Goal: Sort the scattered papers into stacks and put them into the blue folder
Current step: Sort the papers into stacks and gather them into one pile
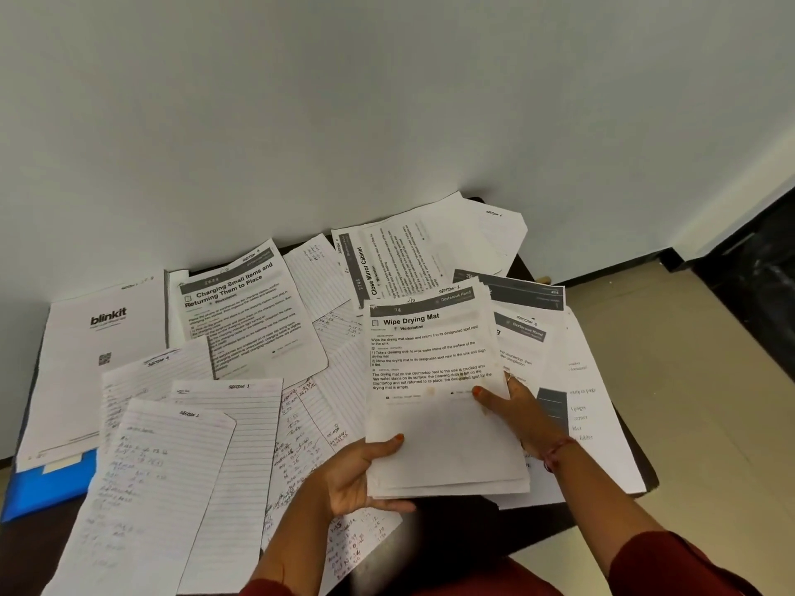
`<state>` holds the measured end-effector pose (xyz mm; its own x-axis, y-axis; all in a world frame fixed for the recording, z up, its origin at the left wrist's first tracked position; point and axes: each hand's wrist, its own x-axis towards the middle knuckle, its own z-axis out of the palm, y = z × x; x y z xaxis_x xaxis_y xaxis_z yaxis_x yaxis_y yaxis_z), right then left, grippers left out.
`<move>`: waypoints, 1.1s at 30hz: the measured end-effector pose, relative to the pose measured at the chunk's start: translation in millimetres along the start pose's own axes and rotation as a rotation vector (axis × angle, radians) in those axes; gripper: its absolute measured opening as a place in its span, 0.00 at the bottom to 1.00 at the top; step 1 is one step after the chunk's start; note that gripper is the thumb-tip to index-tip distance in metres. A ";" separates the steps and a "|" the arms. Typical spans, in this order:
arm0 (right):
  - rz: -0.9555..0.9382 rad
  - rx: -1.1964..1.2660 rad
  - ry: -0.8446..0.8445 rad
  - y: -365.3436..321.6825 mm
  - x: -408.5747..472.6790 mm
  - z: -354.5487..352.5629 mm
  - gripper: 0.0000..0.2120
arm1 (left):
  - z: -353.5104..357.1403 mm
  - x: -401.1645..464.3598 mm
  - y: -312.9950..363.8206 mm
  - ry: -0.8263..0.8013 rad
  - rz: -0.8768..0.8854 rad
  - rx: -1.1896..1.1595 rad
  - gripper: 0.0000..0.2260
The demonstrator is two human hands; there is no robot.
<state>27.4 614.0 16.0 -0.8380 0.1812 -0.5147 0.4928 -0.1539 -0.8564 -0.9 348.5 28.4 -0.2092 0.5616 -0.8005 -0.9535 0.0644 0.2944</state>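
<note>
A small stack of printed sheets [434, 380], topped by a page headed "Wipe Drying Mat", is held above the dark table [451, 522] by both hands: the left hand [357, 475] is curled round its lower left edge with the thumb on top, and the right hand [512, 406] is clamped on its right edge. The blue folder [47, 488] is seen well to the left of the left hand, partly covered by a "blinkit" sheet [103, 337], while lined handwritten pages [172, 466] and a "Charging Small Items" sheet [245, 307] are scattered between.
</note>
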 end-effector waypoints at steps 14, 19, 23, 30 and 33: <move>0.037 -0.016 0.044 18.7 -24.6 -14.3 0.12 | 17.5 31.2 37.5 0.390 0.362 0.223 0.07; -0.016 -0.141 0.323 17.5 -17.8 -32.8 0.10 | 14.7 45.7 31.2 0.520 0.426 0.348 0.06; -0.062 -0.375 0.668 14.9 -12.5 -50.3 0.14 | 12.7 51.9 28.9 0.575 0.444 0.422 0.07; 0.070 -0.518 0.657 1.1 -0.8 -51.5 0.29 | 12.7 56.7 29.1 0.582 0.453 0.429 0.05; 0.065 -0.521 0.642 1.4 4.1 -47.6 0.29 | 13.0 57.6 28.9 0.582 0.458 0.412 0.05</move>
<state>35.8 660.8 10.7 -0.5855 0.7307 -0.3512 0.7131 0.2581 -0.6519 -37.7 393.4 -2.4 -0.7415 0.0983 -0.6637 -0.6159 0.2928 0.7314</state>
